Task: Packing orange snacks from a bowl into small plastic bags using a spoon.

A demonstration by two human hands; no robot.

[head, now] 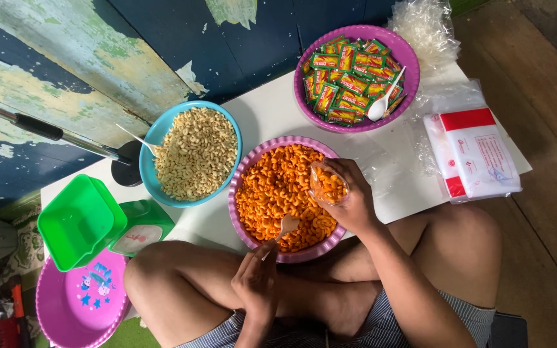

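While left hand (256, 283) grips spoon (285, 227), right hand (349, 193) clasps bag (327, 185); blue bowl (156, 138) nr.

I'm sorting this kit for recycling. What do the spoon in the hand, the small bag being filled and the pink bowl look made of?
Spoon: probably thin plastic, pale and matte.
Small bag: clear plastic film, the orange snacks show through it.
Pink bowl: likely moulded plastic, with a smooth scalloped rim.

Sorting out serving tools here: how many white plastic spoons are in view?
3: one white plastic spoon in the left hand, one in the purple sachet bowl, one in the blue bowl. Others may be buried.
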